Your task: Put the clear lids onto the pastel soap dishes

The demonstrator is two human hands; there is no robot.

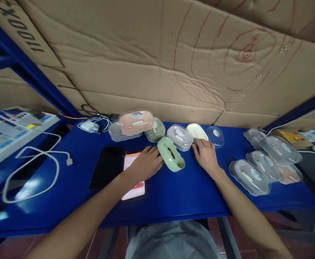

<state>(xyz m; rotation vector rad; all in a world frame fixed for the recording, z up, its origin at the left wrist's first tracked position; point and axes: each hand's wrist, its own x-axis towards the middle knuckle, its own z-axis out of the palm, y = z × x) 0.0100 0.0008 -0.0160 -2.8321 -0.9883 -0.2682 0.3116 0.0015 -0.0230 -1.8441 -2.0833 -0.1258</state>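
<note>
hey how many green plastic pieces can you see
2. One green piece is in the left hand; the other, a green box, sits just behind it, partly hidden by the peach box. Others could be hidden from view.

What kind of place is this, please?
Probably a small packing or assembly workstation: a blue table stands against cardboard sheeting, several similar lidded plastic boxes lie on it, and a power strip is at the left.

Smooth, matt green plastic holder [166, 157]
</note>
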